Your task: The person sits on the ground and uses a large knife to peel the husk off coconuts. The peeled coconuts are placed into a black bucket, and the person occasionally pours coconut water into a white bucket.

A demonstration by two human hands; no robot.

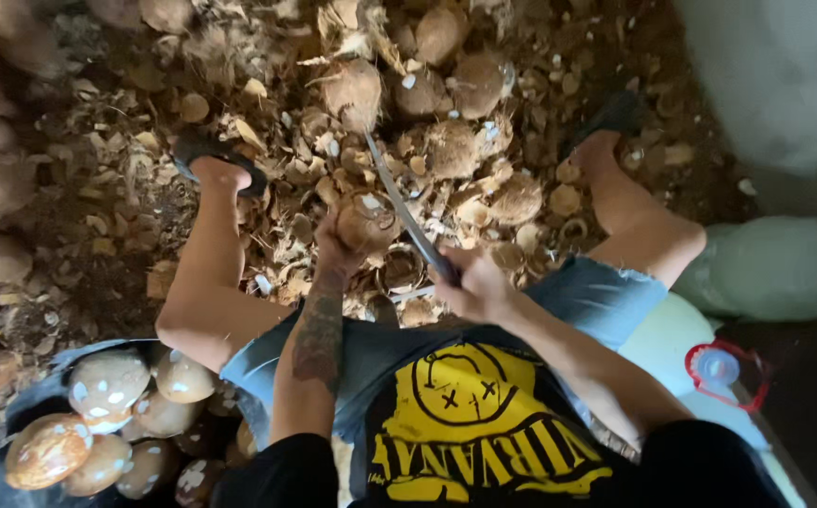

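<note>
Head view, looking straight down on a seated person. Husk litter [286, 141] covers the ground from 9 through 12 to 2 o'clock: brown fibre, chips, broken shell pieces. Pale wall [785, 75] fills the 1–2 o'clock corner. Large pale-green plastic container [775, 268] lies at 3 o'clock, just beside the person's right knee. Dark tub [23, 414] at 7–8 o'clock holds pared coconuts [107, 381], tan with white patches, packed touching one another; tub sits against the left thigh. Whole husked coconuts [352, 89] lie heaped at 12 o'clock, several more rough brown ones along the 9–10 o'clock edge. Both feet in dark sandals planted in the litter, one at 10 o'clock, one at 1 o'clock, well apart. Blue bottle cap with red ring [717, 367] at 4 o'clock, near the right elbow.

Centre of frame, between the knees: left hand [338, 246], forearm tattooed, fingers wrapped under and around a single coconut [369, 221], gripping it from the 9 o'clock side. White flesh shows on its top. Right hand [474, 287] at 4 o'clock of that coconut, clenched around the handle of a long curved blade [406, 212]. Blade runs from the fist toward 11 o'clock, passing just right of the held coconut; whether edge touches shell cannot be told. Tip ends near the heap at 12 o'clock.
</note>
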